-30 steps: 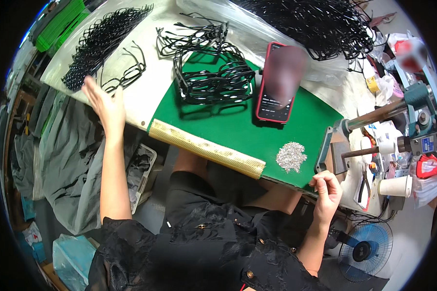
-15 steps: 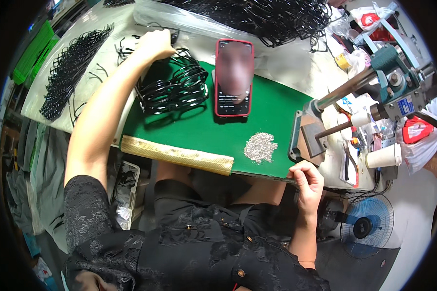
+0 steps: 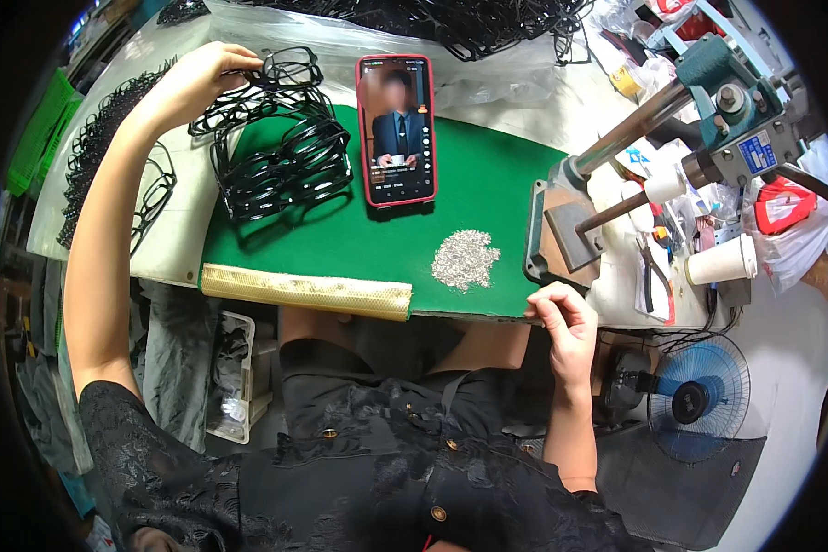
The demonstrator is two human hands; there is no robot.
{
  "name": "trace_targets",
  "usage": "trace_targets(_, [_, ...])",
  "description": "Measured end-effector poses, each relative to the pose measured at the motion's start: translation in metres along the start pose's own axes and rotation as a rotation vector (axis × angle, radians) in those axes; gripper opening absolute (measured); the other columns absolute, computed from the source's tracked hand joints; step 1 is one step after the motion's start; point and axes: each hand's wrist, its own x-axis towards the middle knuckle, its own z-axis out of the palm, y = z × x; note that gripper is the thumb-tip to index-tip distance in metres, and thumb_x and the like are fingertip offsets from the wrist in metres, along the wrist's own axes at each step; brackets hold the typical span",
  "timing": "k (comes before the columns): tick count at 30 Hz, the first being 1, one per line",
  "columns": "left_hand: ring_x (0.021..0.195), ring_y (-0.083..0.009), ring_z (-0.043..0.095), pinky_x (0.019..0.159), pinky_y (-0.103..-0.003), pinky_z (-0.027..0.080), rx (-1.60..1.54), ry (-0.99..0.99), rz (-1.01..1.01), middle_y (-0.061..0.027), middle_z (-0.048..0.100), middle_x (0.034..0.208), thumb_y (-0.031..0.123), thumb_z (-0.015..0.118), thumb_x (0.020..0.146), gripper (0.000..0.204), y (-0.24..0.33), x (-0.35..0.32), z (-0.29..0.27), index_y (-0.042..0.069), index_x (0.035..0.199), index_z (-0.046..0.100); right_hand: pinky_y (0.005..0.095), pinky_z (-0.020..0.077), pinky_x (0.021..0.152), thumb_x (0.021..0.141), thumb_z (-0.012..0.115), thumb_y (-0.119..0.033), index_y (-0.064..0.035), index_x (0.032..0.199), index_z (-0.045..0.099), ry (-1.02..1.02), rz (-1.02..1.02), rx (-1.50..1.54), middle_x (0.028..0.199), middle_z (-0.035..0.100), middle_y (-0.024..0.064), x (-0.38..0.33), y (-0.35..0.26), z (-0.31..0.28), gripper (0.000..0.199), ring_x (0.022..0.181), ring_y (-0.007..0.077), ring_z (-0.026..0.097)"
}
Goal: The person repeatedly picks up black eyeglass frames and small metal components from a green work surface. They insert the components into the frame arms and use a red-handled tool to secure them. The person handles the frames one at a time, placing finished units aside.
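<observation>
My left hand (image 3: 216,75) reaches to the far left of the table, its fingers closed on the edge of a black eyeglass frame (image 3: 292,66). That frame lies over the far end of a row of similar black eyeglass frames (image 3: 285,166), which stand packed together on the green mat (image 3: 340,241). At the near right table edge, my right hand (image 3: 564,322) has its thumb and fingers pinched together. Whatever it may hold is too small to make out. Close to it on the mat is a heap of tiny silvery metal pieces (image 3: 466,259).
A phone (image 3: 397,132) in a red case stands behind the mat's middle. A green hand press (image 3: 731,115) rises at the right, beside pliers (image 3: 655,281) and a white cup (image 3: 722,260). Gold mesh edging (image 3: 304,290) lines the front. More frames (image 3: 110,138) lie left.
My left hand has moved leftward, and the eyeglass frame at its fingers shows more fully. The view has shifted slightly. The phone's screen shows a different picture. My right hand keeps its pinch.
</observation>
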Motion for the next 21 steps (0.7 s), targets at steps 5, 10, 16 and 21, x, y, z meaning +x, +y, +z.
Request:
trace_targets(5, [0.127, -0.0185, 0.042, 0.105, -0.031, 0.034, -0.542, -0.032, 0.054, -0.0087, 0.05, 0.135, 0.009, 0.05, 0.092, 0.031, -0.019, -0.013, -0.023, 0.001, 0.122, 0.058, 0.0266, 0.0462, 0.069, 0.082, 0.063, -0.002, 0.0, 0.095, 0.064, -0.076, -0.197, -0.384, 0.081, 0.062, 0.007, 0.01, -0.003, 0.0, 0.013, 0.073, 0.0172, 0.058])
trace_targets(10, [0.099, -0.0086, 0.061, 0.071, -0.018, 0.051, -1.104, -0.123, -0.187, -0.0086, 0.065, 0.111, 0.022, 0.044, 0.091, 0.046, 0.0, -0.033, -0.067, 0.001, 0.131, 0.05, 0.0372, 0.0447, 0.072, 0.071, 0.073, -0.018, -0.0103, 0.109, 0.065, -0.241, -0.521, -0.948, 0.089, 0.054, 0.008, 0.018, -0.004, 0.019, 0.04, 0.08, 0.0265, 0.053])
trace_targets(16, [0.094, -0.009, 0.055, 0.065, -0.015, 0.05, -1.566, 0.141, 0.14, -0.0141, 0.049, 0.131, 0.007, 0.047, 0.088, 0.067, 0.043, -0.054, -0.04, -0.003, 0.146, 0.015, 0.0383, 0.0421, 0.078, 0.073, 0.07, -0.026, -0.0109, 0.11, 0.065, -0.189, -0.532, -1.085, 0.093, 0.054, 0.0081, 0.01, 0.009, 0.007, 0.04, 0.086, 0.0269, 0.052])
trace_targets(21, [0.092, -0.0134, 0.047, 0.07, -0.019, 0.051, -1.667, 0.247, 0.322, -0.015, 0.042, 0.126, 0.005, 0.05, 0.087, 0.067, 0.098, -0.085, -0.024, -0.005, 0.144, 0.015, 0.0376, 0.0415, 0.077, 0.072, 0.071, -0.024, -0.0097, 0.106, 0.065, -0.166, -0.544, -1.031, 0.094, 0.055, 0.0072, 0.01, 0.01, 0.007, 0.037, 0.087, 0.0262, 0.052])
